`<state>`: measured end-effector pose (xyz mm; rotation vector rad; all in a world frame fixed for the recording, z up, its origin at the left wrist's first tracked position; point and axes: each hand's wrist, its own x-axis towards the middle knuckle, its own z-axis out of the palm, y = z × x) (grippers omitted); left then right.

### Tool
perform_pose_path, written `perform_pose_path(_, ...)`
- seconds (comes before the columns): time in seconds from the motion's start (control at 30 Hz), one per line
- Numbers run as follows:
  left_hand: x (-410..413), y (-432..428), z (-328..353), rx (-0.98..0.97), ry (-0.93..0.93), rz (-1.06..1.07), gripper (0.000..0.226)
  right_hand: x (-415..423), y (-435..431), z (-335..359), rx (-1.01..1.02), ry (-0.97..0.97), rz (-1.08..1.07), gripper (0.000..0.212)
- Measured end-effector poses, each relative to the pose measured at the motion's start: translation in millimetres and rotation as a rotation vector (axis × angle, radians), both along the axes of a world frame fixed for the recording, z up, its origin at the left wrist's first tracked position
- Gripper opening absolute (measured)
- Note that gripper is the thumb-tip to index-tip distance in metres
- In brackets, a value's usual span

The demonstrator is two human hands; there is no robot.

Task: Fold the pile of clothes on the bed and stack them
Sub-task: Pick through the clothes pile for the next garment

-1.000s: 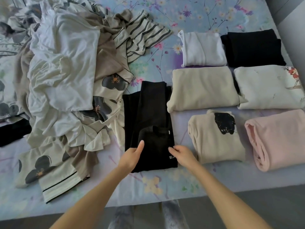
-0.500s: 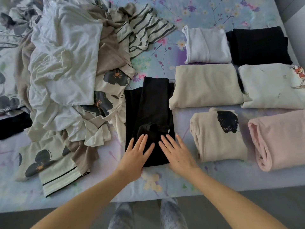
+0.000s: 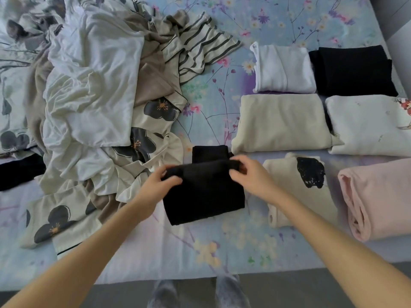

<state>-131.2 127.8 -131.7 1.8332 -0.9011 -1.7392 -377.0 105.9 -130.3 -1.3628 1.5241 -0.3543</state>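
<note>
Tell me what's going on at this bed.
A person is folding clothes on the bed. The left hand and the right hand each pinch the far edge of a partly folded black garment near the bed's front edge. An unfolded pile lies to the left; six folded pieces lie side by side to the right, not yet stacked.
</note>
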Motion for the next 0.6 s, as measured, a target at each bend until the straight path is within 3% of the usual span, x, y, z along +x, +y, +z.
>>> perform_pose_path(0.1, -5.3, -17.3, -24.8, -0.053, -0.102, 0.207, 0.037, 22.9, -36.5, -31.6, -0.025, 0.054, -0.120, 0.033)
perform_pose_path(0.17, -15.0, -13.4, -28.6, -0.127, -0.255, 0.238, 0.048, 31.2, -46.4, -49.1, -0.064, 0.175, -0.123, 0.031)
perform_pose_path(0.23, -25.1, 2.3, -24.2, -0.226, -0.465, 0.265, 0.045, 36.2, -43.5, -56.7, -0.152, 0.292, -0.130, 0.028)
perform_pose_path(0.3, -30.0, 22.6, -27.4, -0.161, -0.582, 0.258, 0.047, 39.5, -31.5, -57.3, -0.296, 0.450, -0.197, 0.034)
perform_pose_path(0.4, -32.7, 39.0, -35.2, 0.141, -0.386, 0.225, 0.064, 43.1, 0.9, -60.6, -0.279, 0.592, -0.369, 0.053)
perform_pose_path(0.5, -38.2, 25.7, -35.9, 0.267, -0.082, 0.378, 0.072, 43.5, 13.5, -65.5, 0.066, 0.217, -0.481, 0.056)
perform_pose_path(0.6, -45.1, 20.4, -24.1, 0.215, 0.066, 0.473, 0.077, 41.2, 14.7, -48.7, 0.075, -0.067, -0.535, 0.033)
